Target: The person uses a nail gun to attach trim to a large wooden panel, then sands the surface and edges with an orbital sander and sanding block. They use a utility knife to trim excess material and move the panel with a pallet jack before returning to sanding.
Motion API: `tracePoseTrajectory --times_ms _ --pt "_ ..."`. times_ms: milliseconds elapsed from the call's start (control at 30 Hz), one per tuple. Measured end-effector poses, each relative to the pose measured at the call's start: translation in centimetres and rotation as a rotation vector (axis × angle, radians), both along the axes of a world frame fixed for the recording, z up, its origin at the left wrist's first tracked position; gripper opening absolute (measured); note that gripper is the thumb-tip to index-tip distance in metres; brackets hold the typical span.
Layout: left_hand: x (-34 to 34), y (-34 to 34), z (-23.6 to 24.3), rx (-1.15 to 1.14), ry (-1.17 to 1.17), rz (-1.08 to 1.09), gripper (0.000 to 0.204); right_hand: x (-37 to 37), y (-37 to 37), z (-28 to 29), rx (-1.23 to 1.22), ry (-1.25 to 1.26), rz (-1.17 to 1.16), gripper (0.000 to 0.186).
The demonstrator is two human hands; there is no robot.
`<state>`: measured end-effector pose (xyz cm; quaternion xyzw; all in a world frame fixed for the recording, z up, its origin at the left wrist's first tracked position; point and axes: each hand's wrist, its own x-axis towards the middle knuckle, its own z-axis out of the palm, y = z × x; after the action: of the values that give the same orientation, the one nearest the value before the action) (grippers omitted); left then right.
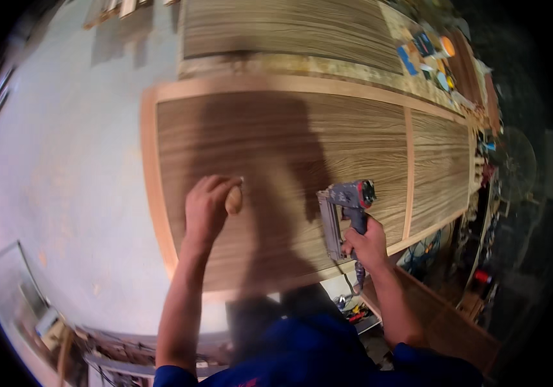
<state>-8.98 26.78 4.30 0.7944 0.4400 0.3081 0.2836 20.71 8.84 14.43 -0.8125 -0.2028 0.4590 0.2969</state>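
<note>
My right hand [368, 245] is wrapped round the grip of a grey-and-black nail gun [347, 193] with red trim and a long slanted magazine. An air hose [359, 277] runs down from its handle. Over the left part of a framed wood-grain panel [257, 213], my left hand [207, 200] is closed on a rounded tan thing [233, 200], possibly a wooden handle; its other end is hidden or blurred. Pale wooden strips [150, 155] border the panel, and a crosspiece [409, 168] divides it near the right. The nail gun is held above the panel's front part.
Beyond lies another wood-grain panel [289, 29]. Small tools and containers, one an orange-lidded tub [447, 46], crowd the far right. A pale floor [64, 180] stretches to the left. More tools [357, 315] lie in a tray below the panel's front edge.
</note>
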Motion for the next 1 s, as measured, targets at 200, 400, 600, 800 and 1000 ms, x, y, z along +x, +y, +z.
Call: tracePoseTrajectory --times_ms 200,400,600,800,1000 --pt "10.0 15.1 -2.4 0.103 0.091 -0.239 0.018 2.3 7.4 0.6 0.021 -0.084 -0.085 0.024" --pt "17.4 20.0 -4.4 0.099 -0.016 -0.252 0.009 6.6 16.5 -1.2 0.099 -0.15 -0.141 0.028" --pt "19.0 19.0 -5.7 0.118 -0.117 -0.222 0.024 9.2 20.8 -5.6 0.147 -0.091 -0.142 0.03" --pt "19.1 18.9 -6.7 0.101 -0.167 -0.24 0.028 9.7 22.5 -5.5 0.151 -0.003 -0.125 0.029" --pt "19.3 19.2 -6.8 0.101 -0.167 -0.252 0.031 10.2 22.6 -5.9 0.128 -0.033 -0.051 0.028"
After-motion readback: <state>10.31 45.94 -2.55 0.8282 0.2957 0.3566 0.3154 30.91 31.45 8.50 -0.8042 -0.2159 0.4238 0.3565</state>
